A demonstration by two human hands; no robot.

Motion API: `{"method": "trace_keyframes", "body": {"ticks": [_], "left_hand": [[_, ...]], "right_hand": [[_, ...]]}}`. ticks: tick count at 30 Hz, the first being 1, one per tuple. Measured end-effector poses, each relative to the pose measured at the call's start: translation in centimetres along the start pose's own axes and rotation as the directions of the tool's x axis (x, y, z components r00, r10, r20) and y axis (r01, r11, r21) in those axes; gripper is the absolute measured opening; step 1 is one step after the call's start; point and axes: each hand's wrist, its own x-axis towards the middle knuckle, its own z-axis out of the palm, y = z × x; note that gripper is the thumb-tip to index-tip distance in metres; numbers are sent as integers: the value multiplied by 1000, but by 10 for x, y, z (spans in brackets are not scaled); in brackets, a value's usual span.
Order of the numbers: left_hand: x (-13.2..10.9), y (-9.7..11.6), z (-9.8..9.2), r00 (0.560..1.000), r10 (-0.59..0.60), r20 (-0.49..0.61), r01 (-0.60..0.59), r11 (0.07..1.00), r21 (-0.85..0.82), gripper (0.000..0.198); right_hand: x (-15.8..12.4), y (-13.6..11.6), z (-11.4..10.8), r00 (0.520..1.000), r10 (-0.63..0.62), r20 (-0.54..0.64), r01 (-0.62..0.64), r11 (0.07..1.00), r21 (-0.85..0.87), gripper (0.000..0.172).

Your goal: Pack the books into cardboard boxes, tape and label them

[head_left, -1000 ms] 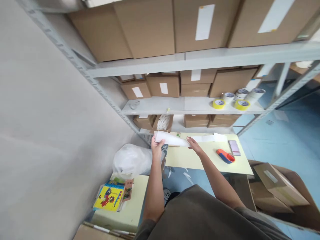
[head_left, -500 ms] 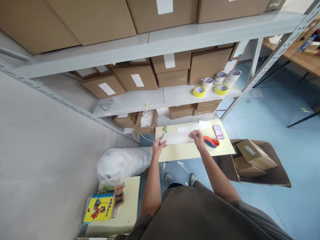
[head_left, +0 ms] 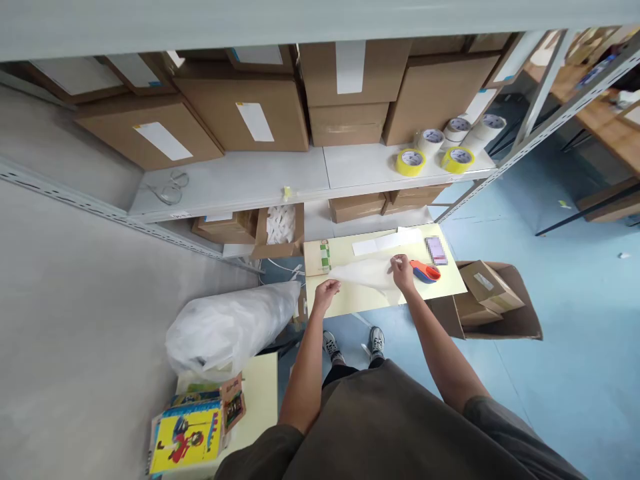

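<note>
A thin, whitish, slightly see-through sheet [head_left: 364, 273] is spread between my hands above the pale yellow table. My right hand [head_left: 402, 273] pinches its right end, where a loose part hangs down. At the lower left edge, my left hand [head_left: 327, 295] has its fingers closed on the sheet. Close to my right hand lies an orange and blue tool [head_left: 425, 271], perhaps a tape cutter. White paper strips [head_left: 385, 241] lie behind the sheet. A flat brown piece with a green-and-white pattern [head_left: 317, 257] rests at the table's left end.
The table [head_left: 330, 307] stands against a shelf rack [head_left: 280, 173] with cardboard boxes [head_left: 270, 113] and tape rolls [head_left: 410, 162]. An open carton [head_left: 525, 293] holds boxes at right. At left are a wrapped white bundle [head_left: 225, 327] and books [head_left: 187, 433]. A phone [head_left: 437, 251] lies at the table's right.
The view has shifted down and closer to the shelf. The sheet, flat and taut before, is now looser and wider, with part drooping by my right hand. The brown piece at left shows more.
</note>
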Motion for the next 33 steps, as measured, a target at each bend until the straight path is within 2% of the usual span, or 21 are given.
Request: {"method": "trace_keyframes", "body": {"ticks": [4, 7, 10, 12, 14, 15, 19, 21, 23, 24, 26, 27, 28, 29, 30, 31, 32, 33], "left_hand": [[-1, -30, -8, 993, -112, -28, 114, 990, 87, 37], [-4, -54, -9, 972, -226, -68, 235, 958, 167, 31], [-5, -75, 0, 933, -253, -256, 322, 906, 276, 28], [-2, -88, 9, 888, -217, -406, 367, 866, 339, 37], [2, -98, 18, 846, -206, -492, 416, 833, 365, 49], [4, -103, 22, 836, -220, -502, 438, 819, 371, 49], [5, -117, 29, 850, -339, -403, 505, 742, 441, 23], [0, -119, 30, 852, -336, -402, 510, 709, 487, 24], [-6, -118, 31, 858, -240, -455, 478, 697, 534, 40], [-9, -117, 32, 874, -165, -456, 431, 695, 575, 48], [-14, -115, 38, 940, -26, -339, 266, 676, 687, 55], [-16, -115, 43, 973, 12, -231, 167, 655, 737, 56], [-17, -116, 50, 993, 22, -116, 76, 628, 775, 58], [-19, -117, 58, 1000, 11, -15, 5, 598, 801, 62], [-20, -120, 66, 998, -10, 56, -41, 566, 823, 65], [-21, -123, 75, 995, -31, 92, -61, 531, 845, 69], [-22, -127, 83, 994, -47, 99, -63, 497, 866, 72], [-22, -130, 91, 994, -61, 90, -51, 467, 883, 74]], "right_hand": [[26, 24, 28, 989, 128, 77, -108, 969, -224, 23], [42, 44, 45, 970, 163, 182, -92, 934, -346, 22], [50, 66, 60, 965, 142, 222, -24, 886, -463, 26], [51, 83, 69, 968, 115, 223, 21, 849, -528, 29], [51, 100, 78, 967, 92, 238, 61, 822, -567, 33], [50, 108, 82, 965, 88, 247, 73, 814, -576, 34], [55, 131, 91, 960, 118, 254, 45, 829, -558, 40], [61, 136, 88, 968, 104, 229, 32, 854, -520, 46], [66, 135, 81, 986, 35, 161, 47, 877, -479, 56], [66, 134, 77, 993, -8, 118, 63, 883, -466, 61], [60, 131, 69, 992, -77, 103, 115, 882, -456, 65], [53, 130, 66, 983, -93, 159, 156, 876, -457, 65], [43, 130, 64, 964, -96, 248, 204, 864, -459, 64], [30, 131, 62, 922, -83, 379, 264, 849, -458, 63], [17, 134, 61, 856, -51, 514, 326, 824, -463, 64], [3, 138, 61, 791, -10, 612, 380, 792, -478, 69], [-10, 142, 60, 746, 46, 664, 408, 756, -511, 73], [-21, 147, 58, 730, 99, 676, 414, 723, -554, 75]]}}
